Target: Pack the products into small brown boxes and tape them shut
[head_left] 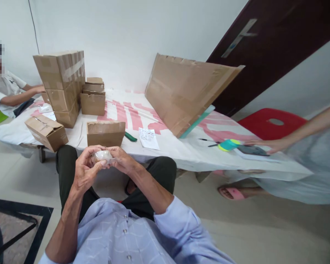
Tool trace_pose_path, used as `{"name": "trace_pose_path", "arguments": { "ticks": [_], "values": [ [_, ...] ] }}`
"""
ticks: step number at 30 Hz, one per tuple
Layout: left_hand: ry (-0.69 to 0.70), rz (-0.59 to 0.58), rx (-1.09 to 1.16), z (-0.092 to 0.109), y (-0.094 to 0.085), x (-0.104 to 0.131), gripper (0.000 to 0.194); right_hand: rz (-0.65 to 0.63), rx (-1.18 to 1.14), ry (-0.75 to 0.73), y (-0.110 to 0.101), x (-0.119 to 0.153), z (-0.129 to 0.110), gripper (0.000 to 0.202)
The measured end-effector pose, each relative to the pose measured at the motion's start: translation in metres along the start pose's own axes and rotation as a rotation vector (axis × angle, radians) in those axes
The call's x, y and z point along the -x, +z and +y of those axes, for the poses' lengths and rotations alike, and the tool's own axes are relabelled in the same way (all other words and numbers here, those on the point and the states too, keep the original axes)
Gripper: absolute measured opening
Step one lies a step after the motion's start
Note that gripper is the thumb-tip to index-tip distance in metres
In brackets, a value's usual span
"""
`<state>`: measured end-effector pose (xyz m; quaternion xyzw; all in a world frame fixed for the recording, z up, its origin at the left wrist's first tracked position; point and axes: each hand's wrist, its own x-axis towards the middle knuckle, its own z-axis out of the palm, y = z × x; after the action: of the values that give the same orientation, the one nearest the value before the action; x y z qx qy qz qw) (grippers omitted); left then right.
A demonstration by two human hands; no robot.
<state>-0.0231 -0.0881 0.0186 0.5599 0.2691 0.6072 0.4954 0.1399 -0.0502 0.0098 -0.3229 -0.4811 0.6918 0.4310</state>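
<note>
A small whitish object in clear plastic wrap is held between both hands above my lap. My left hand grips its left side, with the thumb pressed along its lower edge. On the right, my right hand pinches the wrap, its fingers bent around that end. Just beyond the hands an open cardboard box stands at the table's near edge. Beside it lie a green object and a paper sheet with printed or drawn marks.
Stacked cartons and a closed carton are at the left. A large cardboard sheet leans over the table. People sit at both sides; the right one's hand touches a phone.
</note>
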Motion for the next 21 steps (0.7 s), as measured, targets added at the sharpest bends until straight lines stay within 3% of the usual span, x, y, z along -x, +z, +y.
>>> {"name": "trace_pose_path", "arguments": {
  "ticks": [2, 4, 7, 10, 12, 14, 19, 21],
  "values": [
    [-0.050, 0.043, 0.059, 0.002, -0.001, -0.001, 0.042, 0.060, 0.069, 0.012, -0.006, -0.001, 0.004, 0.055],
    [-0.061, 0.104, 0.090, 0.003, -0.002, -0.003, 0.046, 0.211, 0.135, -0.053, -0.010, 0.002, 0.004, 0.055],
    [-0.062, 0.145, 0.099, 0.003, -0.004, -0.006, 0.047, 0.430, 0.192, -0.366, -0.008, 0.015, -0.004, 0.053],
    [-0.071, 0.137, 0.095, 0.004, -0.001, -0.009, 0.048, 0.430, 0.401, -0.673, 0.005, 0.033, -0.016, 0.037],
    [-0.066, 0.142, 0.091, 0.005, 0.004, -0.011, 0.049, 0.394, 0.543, -0.765, 0.015, 0.040, -0.022, 0.025],
    [-0.057, 0.151, 0.098, 0.006, 0.009, -0.013, 0.050, 0.363, 0.526, -0.749, 0.020, 0.040, -0.022, 0.024],
    [-0.132, 0.103, 0.190, 0.009, 0.014, -0.015, 0.053, 0.191, 0.247, -0.520, 0.013, 0.021, -0.017, 0.048],
    [-0.181, 0.096, 0.210, 0.009, 0.011, -0.017, 0.053, 0.215, 0.226, -0.502, 0.007, 0.015, -0.016, 0.050]
  ]
}}
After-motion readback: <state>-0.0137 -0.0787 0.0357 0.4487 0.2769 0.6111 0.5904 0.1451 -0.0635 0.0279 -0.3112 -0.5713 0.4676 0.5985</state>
